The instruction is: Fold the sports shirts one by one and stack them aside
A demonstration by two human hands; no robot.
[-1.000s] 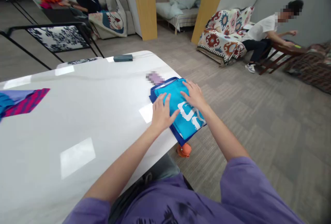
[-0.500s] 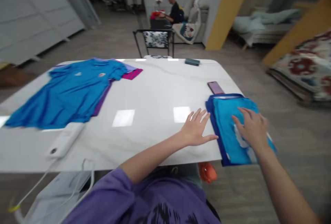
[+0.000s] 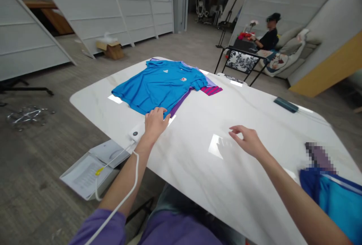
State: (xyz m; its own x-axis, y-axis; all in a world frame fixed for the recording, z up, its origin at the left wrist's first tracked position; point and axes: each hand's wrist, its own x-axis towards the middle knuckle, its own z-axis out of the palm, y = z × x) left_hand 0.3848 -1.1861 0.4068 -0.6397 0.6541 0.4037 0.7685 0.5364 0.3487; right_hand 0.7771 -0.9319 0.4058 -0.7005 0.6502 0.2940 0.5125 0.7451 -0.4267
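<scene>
My left hand [image 3: 155, 124] is at the near hem of a blue T-shirt [image 3: 158, 86], fingers bent and thumb apart; no cloth shows gripped. The T-shirt lies spread flat, chest logos up, over other garments. A purple edge [image 3: 182, 103] and a pink striped piece [image 3: 210, 90] stick out from under it. Beneath my left wrist, partly hidden, is a white device with a cord, which looks like a power strip [image 3: 135, 133]. My right hand [image 3: 247, 139] hovers over the white table [image 3: 198, 154], thumb and fingers loosely apart, holding nothing.
Folded blue clothes [image 3: 339, 199] lie at the right edge with a phone [image 3: 321, 156] beside them. A dark case [image 3: 285, 104] sits on the far side. A white cord [image 3: 124, 199] crosses my left forearm. Beyond stand a chair [image 3: 241, 62] and a seated person [image 3: 268, 35].
My view has turned left. Both hands have left the folded clothes at the right: my left hand has reached the T-shirt's hem, and my right hand is now over the table.
</scene>
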